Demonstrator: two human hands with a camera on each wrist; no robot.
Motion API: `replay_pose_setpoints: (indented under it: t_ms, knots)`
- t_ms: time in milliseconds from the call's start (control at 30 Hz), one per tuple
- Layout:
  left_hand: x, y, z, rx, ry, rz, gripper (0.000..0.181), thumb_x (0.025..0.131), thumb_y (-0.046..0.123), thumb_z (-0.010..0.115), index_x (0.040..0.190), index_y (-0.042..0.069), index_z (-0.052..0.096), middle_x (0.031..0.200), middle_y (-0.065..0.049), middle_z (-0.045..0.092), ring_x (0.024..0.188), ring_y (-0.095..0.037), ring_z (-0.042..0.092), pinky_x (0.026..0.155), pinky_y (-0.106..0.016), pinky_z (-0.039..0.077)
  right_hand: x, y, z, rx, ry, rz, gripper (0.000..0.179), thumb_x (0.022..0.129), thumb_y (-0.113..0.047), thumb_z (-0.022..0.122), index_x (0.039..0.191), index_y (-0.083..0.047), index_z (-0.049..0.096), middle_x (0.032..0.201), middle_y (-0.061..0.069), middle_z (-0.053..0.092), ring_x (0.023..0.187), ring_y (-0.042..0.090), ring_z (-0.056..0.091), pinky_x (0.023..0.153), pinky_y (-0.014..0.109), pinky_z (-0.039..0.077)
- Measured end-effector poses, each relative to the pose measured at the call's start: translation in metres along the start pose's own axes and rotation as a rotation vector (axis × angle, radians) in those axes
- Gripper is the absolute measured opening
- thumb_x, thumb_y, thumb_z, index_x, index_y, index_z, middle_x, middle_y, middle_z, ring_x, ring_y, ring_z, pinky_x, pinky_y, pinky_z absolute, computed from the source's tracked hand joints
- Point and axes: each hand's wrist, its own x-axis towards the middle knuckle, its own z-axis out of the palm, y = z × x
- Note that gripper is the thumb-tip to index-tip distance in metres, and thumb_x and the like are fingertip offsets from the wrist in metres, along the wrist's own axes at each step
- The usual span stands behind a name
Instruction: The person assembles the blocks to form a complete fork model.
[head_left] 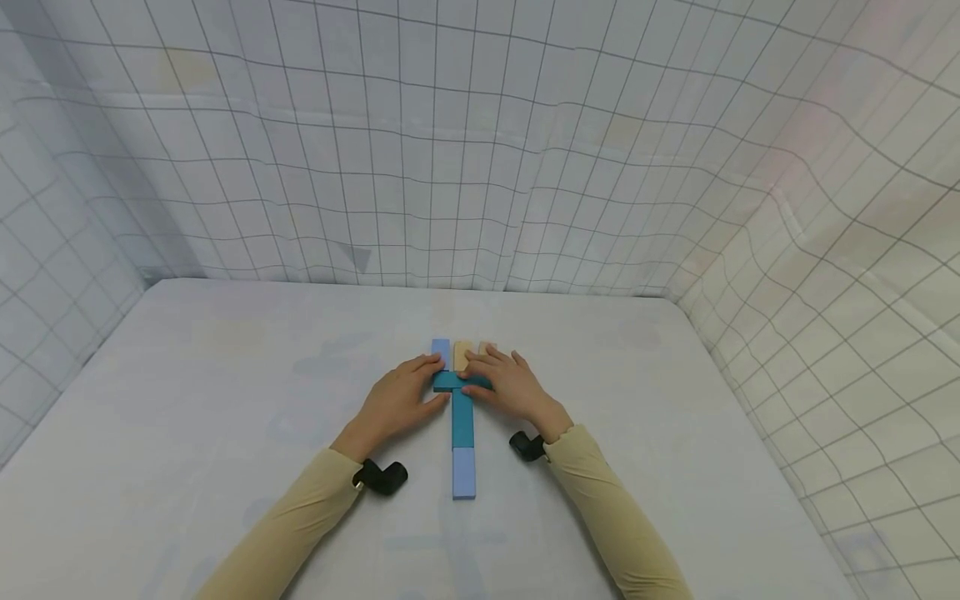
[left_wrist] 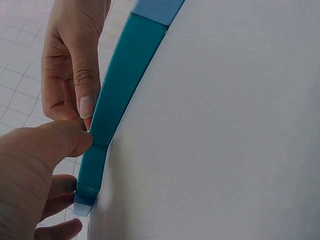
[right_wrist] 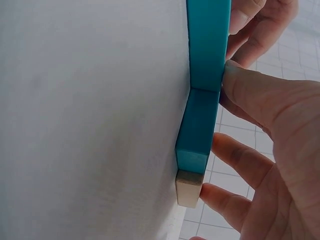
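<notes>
Flat blocks lie in a fork-like layout in the head view. A teal crosspiece (head_left: 444, 382) has a teal block (head_left: 462, 421) below it and a light-blue block (head_left: 463, 475) below that. Above it stand a blue block (head_left: 440, 348), a beige block (head_left: 461, 356) and another beige block (head_left: 486, 346), partly hidden by fingers. My left hand (head_left: 397, 397) rests at the crosspiece's left end, thumb by the joint. My right hand (head_left: 512, 386) spreads over its right end. In the right wrist view, fingertips touch the crosspiece (right_wrist: 197, 122) and a beige block (right_wrist: 189, 194).
The blocks lie on a white-covered table (head_left: 225, 400). A white grid-patterned curtain (head_left: 450, 150) rises behind the table and along both sides. Dark wrist cameras, the left one (head_left: 382, 478) and the right one (head_left: 527, 446), sit beside the lower blocks.
</notes>
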Motion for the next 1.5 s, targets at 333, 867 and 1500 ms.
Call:
replay_pose_setpoints:
  t_ms: [333, 867, 1500]
  knots:
    - [-0.0001, 0.0012, -0.0003, -0.008, 0.003, -0.006, 0.057, 0.088, 0.034, 0.067, 0.132, 0.000, 0.054, 0.139, -0.013, 0.048, 0.126, -0.034, 0.043, 0.099, -0.049, 0.039, 0.0009, 0.0009, 0.0011, -0.014, 0.004, 0.000, 0.033, 0.094, -0.042, 0.056, 0.119, -0.022, 0.064, 0.145, 0.003, 0.041, 0.137, 0.033, 0.027, 0.104, 0.063, 0.019]
    - [-0.0013, 0.0046, -0.0011, -0.001, 0.001, -0.019, 0.059, 0.088, 0.033, 0.068, 0.133, -0.001, 0.053, 0.139, -0.014, 0.047, 0.125, -0.034, 0.045, 0.099, -0.049, 0.039, 0.0002, 0.0014, 0.0018, 0.000, 0.005, -0.004, 0.033, 0.095, -0.041, 0.056, 0.120, -0.021, 0.063, 0.146, 0.004, 0.040, 0.137, 0.033, 0.026, 0.103, 0.065, 0.019]
    - [-0.0006, 0.0067, 0.0003, 0.024, 0.000, -0.012, 0.055, 0.090, 0.031, 0.066, 0.133, -0.001, 0.053, 0.138, -0.015, 0.047, 0.120, -0.034, 0.049, 0.094, -0.048, 0.043, -0.0006, 0.0007, 0.0010, -0.007, -0.002, -0.011, 0.032, 0.095, -0.041, 0.055, 0.119, -0.020, 0.063, 0.146, 0.006, 0.040, 0.136, 0.035, 0.027, 0.103, 0.065, 0.019]
